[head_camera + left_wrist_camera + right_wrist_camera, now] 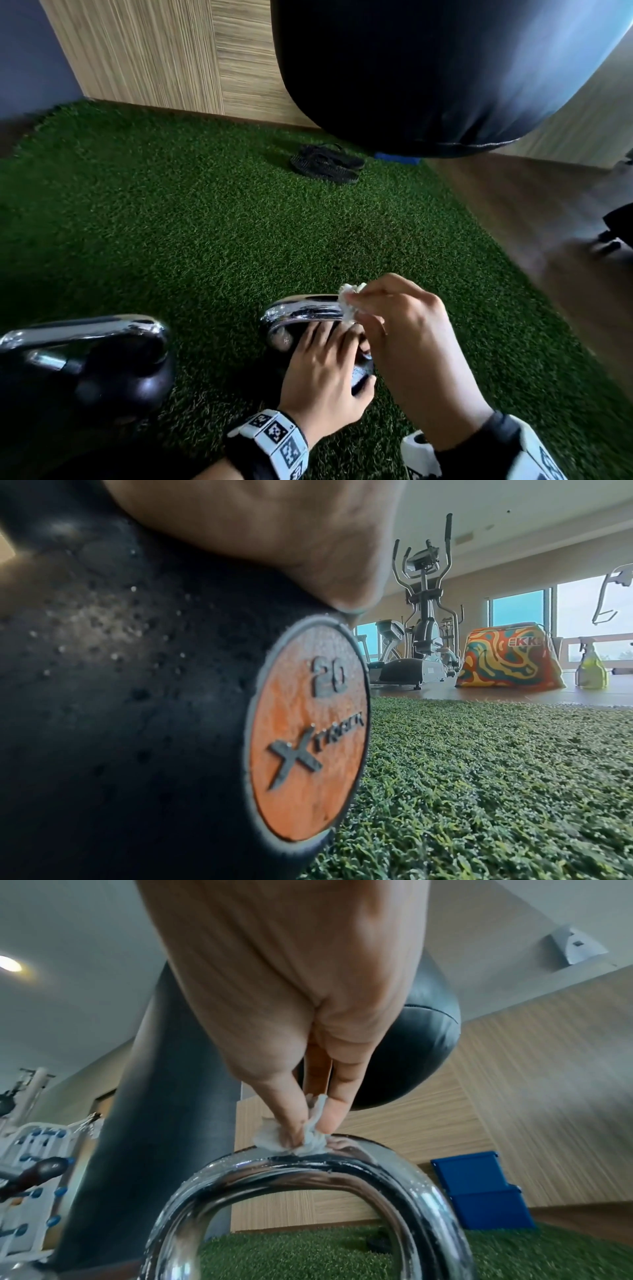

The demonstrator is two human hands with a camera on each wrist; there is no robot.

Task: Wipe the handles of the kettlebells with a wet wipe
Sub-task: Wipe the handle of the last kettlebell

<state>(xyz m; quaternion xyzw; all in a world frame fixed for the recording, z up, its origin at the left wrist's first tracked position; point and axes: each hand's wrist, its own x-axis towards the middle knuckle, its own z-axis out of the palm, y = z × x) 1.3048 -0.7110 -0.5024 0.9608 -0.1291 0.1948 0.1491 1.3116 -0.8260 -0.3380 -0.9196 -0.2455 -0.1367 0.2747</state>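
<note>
Kettlebells: two (one wipe, right hand pinching).

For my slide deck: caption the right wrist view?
Right hand pinches a wipe against the kettlebell's chrome handle.

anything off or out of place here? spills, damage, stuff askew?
Nothing damaged or tipped. Only oddity: black sandals left on the turf under the punching bag. Droplets on the chrome handle sit right by the wet wipe.
</note>
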